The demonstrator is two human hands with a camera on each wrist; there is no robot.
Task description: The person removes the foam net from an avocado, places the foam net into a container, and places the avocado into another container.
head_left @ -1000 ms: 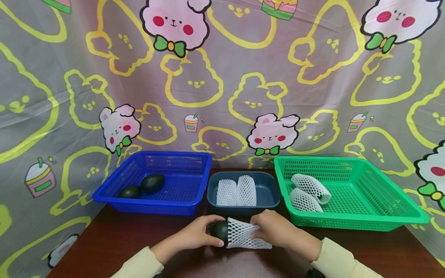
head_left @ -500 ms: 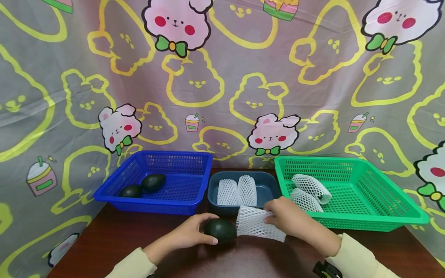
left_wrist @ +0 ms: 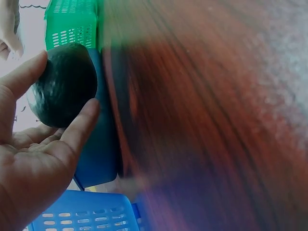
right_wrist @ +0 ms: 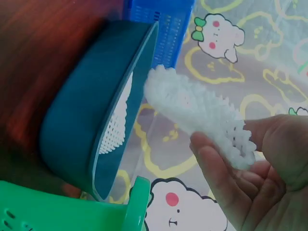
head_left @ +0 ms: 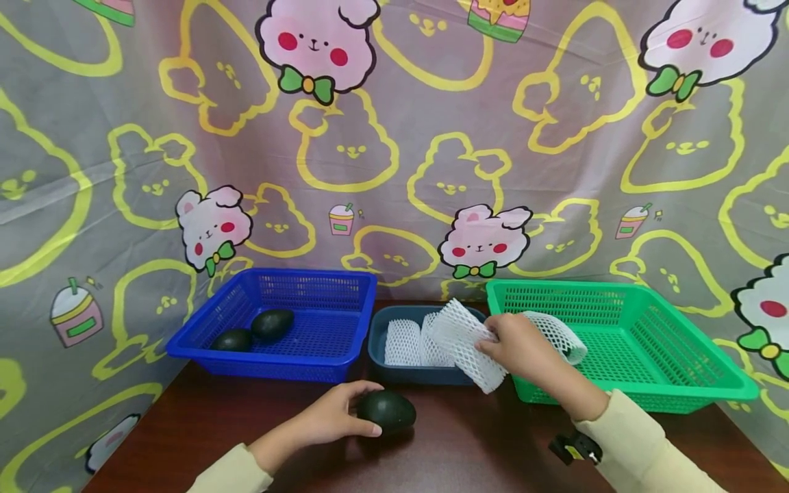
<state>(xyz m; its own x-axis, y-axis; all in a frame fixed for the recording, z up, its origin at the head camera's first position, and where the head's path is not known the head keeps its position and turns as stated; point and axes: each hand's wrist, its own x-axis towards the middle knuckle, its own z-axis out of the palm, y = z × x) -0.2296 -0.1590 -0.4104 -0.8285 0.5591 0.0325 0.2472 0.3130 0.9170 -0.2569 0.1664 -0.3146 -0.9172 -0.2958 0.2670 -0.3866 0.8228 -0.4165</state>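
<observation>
A dark green avocado lies at the near middle of the table, and my left hand grips its left end. The left wrist view shows the thumb and fingers spread round the avocado. My right hand pinches a white foam net sleeve over the right front edge of the dark blue tub. In the right wrist view the sleeve hangs flattened between thumb and fingers. Inside the tub rest two more foam net sleeves, one partly hidden by the held sleeve.
At the left stands a blue basket with two avocados in it. A green basket at the right holds netted items, partly behind my right arm. A patterned cloth hangs behind the containers.
The foam net sleeve has come off the avocado, and my right hand has carried it up and right to the tub's edge. My left hand still holds the avocado, slightly further left.
</observation>
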